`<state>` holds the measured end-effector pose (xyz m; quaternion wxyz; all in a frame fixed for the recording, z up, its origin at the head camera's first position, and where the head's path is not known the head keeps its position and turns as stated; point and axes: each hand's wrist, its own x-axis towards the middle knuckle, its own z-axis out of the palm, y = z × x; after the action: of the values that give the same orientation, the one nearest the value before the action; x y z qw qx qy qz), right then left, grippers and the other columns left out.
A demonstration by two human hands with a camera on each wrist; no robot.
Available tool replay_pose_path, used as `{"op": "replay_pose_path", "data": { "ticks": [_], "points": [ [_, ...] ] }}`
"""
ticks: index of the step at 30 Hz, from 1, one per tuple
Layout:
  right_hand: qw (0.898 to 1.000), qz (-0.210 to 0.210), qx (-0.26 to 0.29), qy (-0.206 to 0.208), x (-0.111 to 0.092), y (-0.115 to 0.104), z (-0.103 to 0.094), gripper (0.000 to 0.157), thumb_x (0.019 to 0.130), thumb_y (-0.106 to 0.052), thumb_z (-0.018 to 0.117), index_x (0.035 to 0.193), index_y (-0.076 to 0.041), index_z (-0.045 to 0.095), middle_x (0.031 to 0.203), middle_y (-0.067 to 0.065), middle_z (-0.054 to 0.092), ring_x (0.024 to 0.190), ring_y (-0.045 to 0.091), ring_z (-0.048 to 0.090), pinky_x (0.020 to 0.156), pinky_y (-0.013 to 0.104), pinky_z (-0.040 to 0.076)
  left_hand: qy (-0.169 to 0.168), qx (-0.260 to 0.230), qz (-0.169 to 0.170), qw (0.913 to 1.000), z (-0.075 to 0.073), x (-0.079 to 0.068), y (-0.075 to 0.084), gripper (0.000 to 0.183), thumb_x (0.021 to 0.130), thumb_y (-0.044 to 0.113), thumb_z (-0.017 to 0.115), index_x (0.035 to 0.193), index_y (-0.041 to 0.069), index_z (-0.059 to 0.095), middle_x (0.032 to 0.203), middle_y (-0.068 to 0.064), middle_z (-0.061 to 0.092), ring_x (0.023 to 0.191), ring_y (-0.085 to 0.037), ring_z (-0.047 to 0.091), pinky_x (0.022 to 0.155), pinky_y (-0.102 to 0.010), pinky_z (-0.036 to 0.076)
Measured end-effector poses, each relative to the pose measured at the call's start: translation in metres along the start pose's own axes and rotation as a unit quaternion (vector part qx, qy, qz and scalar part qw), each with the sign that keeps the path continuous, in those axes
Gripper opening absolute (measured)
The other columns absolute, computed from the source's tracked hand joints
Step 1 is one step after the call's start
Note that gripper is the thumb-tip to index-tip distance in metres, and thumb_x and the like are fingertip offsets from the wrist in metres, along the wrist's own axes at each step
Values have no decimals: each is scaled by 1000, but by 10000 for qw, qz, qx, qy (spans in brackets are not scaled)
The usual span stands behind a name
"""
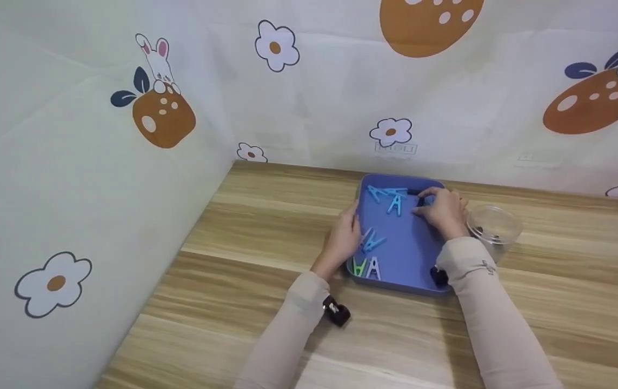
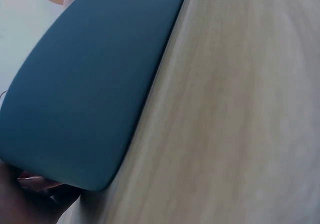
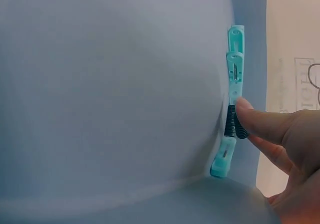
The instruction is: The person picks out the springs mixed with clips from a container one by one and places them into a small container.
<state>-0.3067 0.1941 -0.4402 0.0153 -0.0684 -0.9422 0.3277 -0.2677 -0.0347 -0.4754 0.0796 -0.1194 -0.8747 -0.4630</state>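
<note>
A blue rectangular tray [image 1: 403,265] lies on the table with several clothespins in it. My left hand [image 1: 343,237] grips the tray's left side; in the left wrist view its fingers [image 2: 30,199] are dark and partly hidden. Over the tray's far right corner, my right hand [image 1: 444,210] pinches a dark ribbed coil [image 3: 241,130] between thumb and fingers. A second dark ribbed piece [image 3: 230,120] shows beside it against the tray wall. Light-blue clothespins [image 3: 235,68] stand in line along that wall. Other blue clothespins [image 1: 395,205] lie at the far left.
Nearer the front left are a blue clothespin [image 1: 373,242], a green one [image 1: 359,268] and a pale one [image 1: 373,268]. A clear round tub [image 1: 495,224] with small dark things inside stands right of the tray. A patterned wall covering [image 1: 319,108] borders the wooden table [image 1: 249,216].
</note>
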Motion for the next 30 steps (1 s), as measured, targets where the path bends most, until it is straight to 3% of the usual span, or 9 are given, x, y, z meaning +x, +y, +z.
{"op": "replay_pose_path", "data": {
  "ticks": [6,12,18,25,30],
  "points": [
    [9997,-150,180,76,-1,0,0,44,90,-22,81,127,-1,70,140,37,53,128,58,40,105,73,32,-66,-51,-104,9999,0,1,0,45,111,2,40,154,-6,48,153,-26,55,142,-37,53,120,-46,45],
    [9995,-39,258,173,-1,-2,0,45,91,-20,80,130,0,69,140,38,48,131,59,35,107,75,26,-36,-115,-22,9999,0,0,0,44,110,1,41,153,-8,48,151,-27,56,142,-39,54,120,-46,44],
    [9994,57,297,172,-2,-4,0,45,92,-21,80,131,-2,69,147,36,43,134,57,33,108,72,27,-88,-133,-113,9998,1,0,0,45,111,3,40,155,-6,47,154,-26,53,144,-38,52,121,-46,43],
    [9984,76,377,413,-3,-6,1,42,93,-20,80,130,-2,71,166,35,23,144,58,25,113,72,22,-56,-71,-135,9999,1,-1,-1,46,111,3,41,155,-5,47,155,-25,52,144,-38,51,121,-46,43],
    [9979,-19,390,514,-5,-10,-1,41,93,-21,80,129,-3,71,166,29,27,145,56,27,113,71,24,-35,-57,-91,9999,1,0,0,45,110,3,41,154,-6,48,153,-27,54,143,-38,53,120,-47,44]
  ]
}}
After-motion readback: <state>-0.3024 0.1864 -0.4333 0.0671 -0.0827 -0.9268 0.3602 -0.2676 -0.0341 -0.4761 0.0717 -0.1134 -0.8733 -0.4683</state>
